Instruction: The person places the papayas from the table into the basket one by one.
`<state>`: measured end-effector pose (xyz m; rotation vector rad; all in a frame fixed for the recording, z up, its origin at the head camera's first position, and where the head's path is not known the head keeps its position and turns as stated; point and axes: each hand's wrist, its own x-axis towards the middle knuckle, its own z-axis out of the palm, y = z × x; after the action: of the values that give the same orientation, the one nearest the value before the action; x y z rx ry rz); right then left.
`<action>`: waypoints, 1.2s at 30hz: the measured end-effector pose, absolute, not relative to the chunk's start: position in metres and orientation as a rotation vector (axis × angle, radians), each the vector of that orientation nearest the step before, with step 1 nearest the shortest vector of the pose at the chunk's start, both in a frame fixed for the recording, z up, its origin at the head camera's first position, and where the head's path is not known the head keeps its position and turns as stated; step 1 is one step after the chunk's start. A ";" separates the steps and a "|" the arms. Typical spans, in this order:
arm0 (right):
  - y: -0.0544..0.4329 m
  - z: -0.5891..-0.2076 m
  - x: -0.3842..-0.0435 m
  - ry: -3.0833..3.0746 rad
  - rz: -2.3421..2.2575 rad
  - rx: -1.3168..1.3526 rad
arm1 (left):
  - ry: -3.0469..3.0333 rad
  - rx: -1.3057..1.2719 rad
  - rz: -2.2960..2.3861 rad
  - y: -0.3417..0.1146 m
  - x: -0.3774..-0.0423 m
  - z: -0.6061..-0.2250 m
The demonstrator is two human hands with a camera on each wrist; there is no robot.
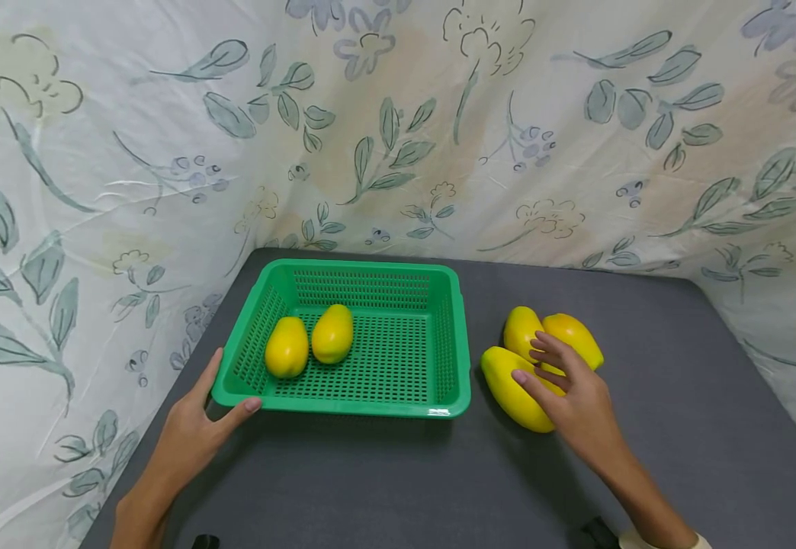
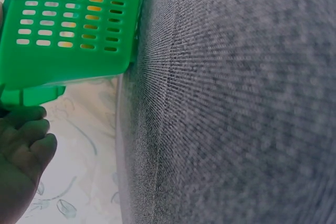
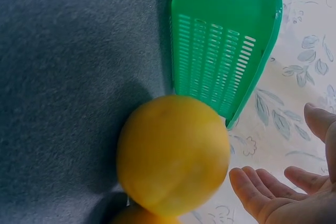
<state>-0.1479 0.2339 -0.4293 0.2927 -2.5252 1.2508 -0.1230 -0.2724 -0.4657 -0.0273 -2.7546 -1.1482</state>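
Inside one basket (image 1: pixel 364 406), two fruits (image 1: pixel 287 348); outside, three fruits (image 1: pixel 511 390) (right grip (image 1: pixel 582 404) spread); left grip (image 1: pixel 190 435) pinching basket

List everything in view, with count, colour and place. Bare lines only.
Green basket: 1, green, on the table
Fruits in the basket: 2, yellow, in its left half
Fruits on the table: 3, yellow, grouped right of the basket
Table: 1, dark grey, under everything
Floral cloth: at least 1, pale, behind and beside the table
Black objects: 2, black, bottom edge, unidentifiable
Sleeve: 1, pale, bottom right
Left hand: 1, holding the basket's near left corner
Right hand: 1, over the loose fruits
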 end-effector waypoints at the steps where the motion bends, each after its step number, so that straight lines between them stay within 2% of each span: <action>1: 0.235 -0.430 -0.148 -2.528 1.247 0.290 | -2.758 -0.024 -1.149 -0.272 -0.123 -0.466; 36: 0.272 -0.432 -0.146 -2.562 1.099 0.184 | -2.774 -0.019 -1.137 -0.271 -0.122 -0.460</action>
<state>-0.1464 0.2723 -0.4320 0.1845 -2.5622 1.0995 -0.1222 -0.2712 -0.4597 -0.0195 -2.7737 -1.1372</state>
